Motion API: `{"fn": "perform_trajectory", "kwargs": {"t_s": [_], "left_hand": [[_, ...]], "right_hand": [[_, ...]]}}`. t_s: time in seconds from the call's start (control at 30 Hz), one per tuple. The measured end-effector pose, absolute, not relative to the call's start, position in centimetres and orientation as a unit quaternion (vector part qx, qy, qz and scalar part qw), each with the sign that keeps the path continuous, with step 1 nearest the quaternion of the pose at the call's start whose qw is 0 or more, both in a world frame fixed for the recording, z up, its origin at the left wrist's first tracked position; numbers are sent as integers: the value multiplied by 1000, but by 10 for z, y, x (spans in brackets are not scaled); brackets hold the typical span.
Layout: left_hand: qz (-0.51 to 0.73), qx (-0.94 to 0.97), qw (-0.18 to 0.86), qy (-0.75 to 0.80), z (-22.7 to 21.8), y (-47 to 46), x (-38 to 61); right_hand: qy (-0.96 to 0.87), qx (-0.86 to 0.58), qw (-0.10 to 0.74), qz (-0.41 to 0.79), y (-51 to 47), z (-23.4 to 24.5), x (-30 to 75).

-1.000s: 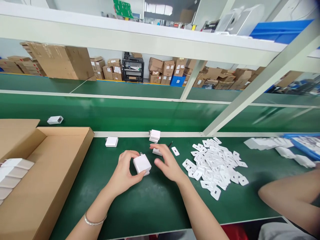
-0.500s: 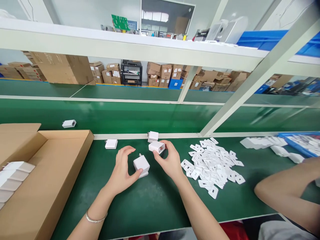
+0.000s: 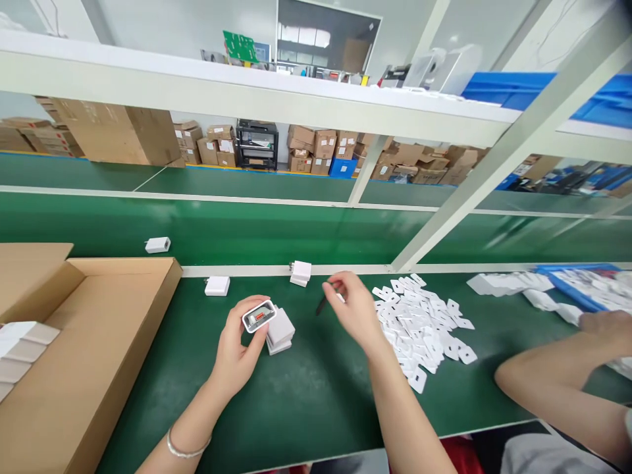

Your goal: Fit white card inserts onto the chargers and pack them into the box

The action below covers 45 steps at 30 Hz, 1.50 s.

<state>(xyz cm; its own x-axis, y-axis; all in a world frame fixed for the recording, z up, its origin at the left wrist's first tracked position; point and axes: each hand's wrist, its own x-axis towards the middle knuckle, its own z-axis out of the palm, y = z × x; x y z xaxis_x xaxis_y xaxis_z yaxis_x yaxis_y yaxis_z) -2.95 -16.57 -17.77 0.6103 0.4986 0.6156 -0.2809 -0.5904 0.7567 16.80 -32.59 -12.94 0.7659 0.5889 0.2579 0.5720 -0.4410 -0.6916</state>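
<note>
Left hand (image 3: 235,350) pinches white charger housing (image 3: 259,316), open end our way, probably to expose its insides; stacked chargers (image 3: 280,330) just right of that grip. Right hand (image 3: 356,315) beside black pen-like tool (image 3: 321,305); we can't tell its grip.

Green bench (image 3: 316,395) bearing white plates (image 3: 419,322), housings (image 3: 217,286), carton (image 3: 106,329)

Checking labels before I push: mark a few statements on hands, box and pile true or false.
1. The left hand holds a white casing, its open end showing. True.
2. The bracelet is on the right wrist. False: it is on the left.
3. The pile of white plates lies right of the right hand. True.
4. The cardboard box is closed. False: it is open, with white blocks inside.
5. Another person's arm shows at the right edge. True.
</note>
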Motion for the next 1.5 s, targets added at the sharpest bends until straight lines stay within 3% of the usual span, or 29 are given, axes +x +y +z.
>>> {"fn": "perform_trajectory", "kwargs": {"t_s": [0.07, 0.17, 0.3, 0.73, 0.93, 1.13, 1.5], "left_hand": [[428, 767, 474, 64, -177, -168, -29], [412, 762, 497, 49, -176, -171, -29], [395, 763, 511, 25, -174, -174, -33], [384, 771, 507, 44, -176, -176, -32], [353, 759, 546, 22, -174, -175, -36], [364, 745, 559, 15, -176, -172, -36], [393, 775, 494, 42, -181, -171, -32]], "right_hand": [[-281, -913, 296, -8, -333, -153, 200], [-250, -948, 189, 61, -340, -188, 228], [-292, -940, 161, 67, -342, -209, 235], [-234, -924, 301, 24, -347, -191, 240], [-372, -755, 532, 92, -333, -127, 168], [-495, -655, 537, 192, -312, -94, 90], [-495, -651, 547, 177, -291, -110, 81]]}}
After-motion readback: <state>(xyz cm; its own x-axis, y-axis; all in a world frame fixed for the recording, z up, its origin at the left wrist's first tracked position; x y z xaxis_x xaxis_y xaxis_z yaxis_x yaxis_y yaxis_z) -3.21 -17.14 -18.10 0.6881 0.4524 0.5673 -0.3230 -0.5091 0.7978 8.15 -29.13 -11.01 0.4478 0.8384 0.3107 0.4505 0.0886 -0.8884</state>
